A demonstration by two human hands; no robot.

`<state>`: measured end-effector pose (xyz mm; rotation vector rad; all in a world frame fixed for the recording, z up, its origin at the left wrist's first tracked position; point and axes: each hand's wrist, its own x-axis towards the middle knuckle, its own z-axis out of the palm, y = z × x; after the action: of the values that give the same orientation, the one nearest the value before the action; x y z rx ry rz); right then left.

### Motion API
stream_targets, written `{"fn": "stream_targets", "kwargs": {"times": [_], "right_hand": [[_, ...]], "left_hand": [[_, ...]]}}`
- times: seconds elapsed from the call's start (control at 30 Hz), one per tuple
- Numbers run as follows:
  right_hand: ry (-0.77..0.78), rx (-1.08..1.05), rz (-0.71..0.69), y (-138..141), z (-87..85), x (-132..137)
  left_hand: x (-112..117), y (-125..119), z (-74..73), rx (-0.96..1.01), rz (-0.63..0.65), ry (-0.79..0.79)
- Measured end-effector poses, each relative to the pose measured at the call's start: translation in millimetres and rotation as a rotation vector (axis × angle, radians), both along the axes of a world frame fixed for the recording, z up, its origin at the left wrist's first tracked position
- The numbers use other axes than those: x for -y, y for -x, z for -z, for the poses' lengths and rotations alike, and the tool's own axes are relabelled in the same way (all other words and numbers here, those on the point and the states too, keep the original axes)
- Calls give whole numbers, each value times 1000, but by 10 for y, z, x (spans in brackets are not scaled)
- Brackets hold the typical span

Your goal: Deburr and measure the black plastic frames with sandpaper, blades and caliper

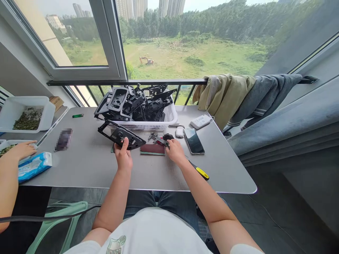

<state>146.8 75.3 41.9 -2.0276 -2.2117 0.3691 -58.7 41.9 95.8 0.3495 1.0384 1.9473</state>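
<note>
My left hand (124, 158) grips a black plastic panel (120, 135) by its lower edge, thumb on top. The panel is tilted above the table, in front of a white basket (143, 126) heaped with black plastic parts (140, 102). My right hand (175, 151) has its fingers closed on the end of a caliper (158, 139); the exact grip is partly hidden. Beneath the caliper lies a dark red strip (152, 149) with a greenish edge. A small black object (168, 136) sits just beyond my right fingers.
A phone (194, 141), white earbud case (179, 132), white box-like device (201, 121) and yellow-black tool (202, 173) lie on the right. At left are a green lighter (78, 115), a blue packet (35, 165), a white tub (26, 114) and another person's hand (25, 150).
</note>
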Motion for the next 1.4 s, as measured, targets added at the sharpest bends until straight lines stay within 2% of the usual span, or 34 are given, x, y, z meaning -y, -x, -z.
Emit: {"fn": "stream_targets", "kwargs": {"times": [0.2,0.37,0.57,0.73,0.93,1.13,1.27,1.4], "right_hand": [[-23,12,-244,330,3,27],[-11,92,-372,523,17,-41],[-3,149,-417,582,41,-125],[-18,59,-404,514,64,-132],[-61,-285,-344,379,32,-97],[-64,-818,-161,336,105,-53],[13,-1180,-104,336,59,-15],[96,-1440,-83,318,-121,11]], "left_hand": [[-14,-31,30,-45,15,0],[11,3,47,-49,-1,20],[24,77,58,-71,-22,57],[0,127,71,-84,-42,41],[-40,211,111,-53,-100,70],[-54,209,156,-93,-100,95],[-43,144,168,-134,24,86],[-12,64,137,-171,279,99]]}}
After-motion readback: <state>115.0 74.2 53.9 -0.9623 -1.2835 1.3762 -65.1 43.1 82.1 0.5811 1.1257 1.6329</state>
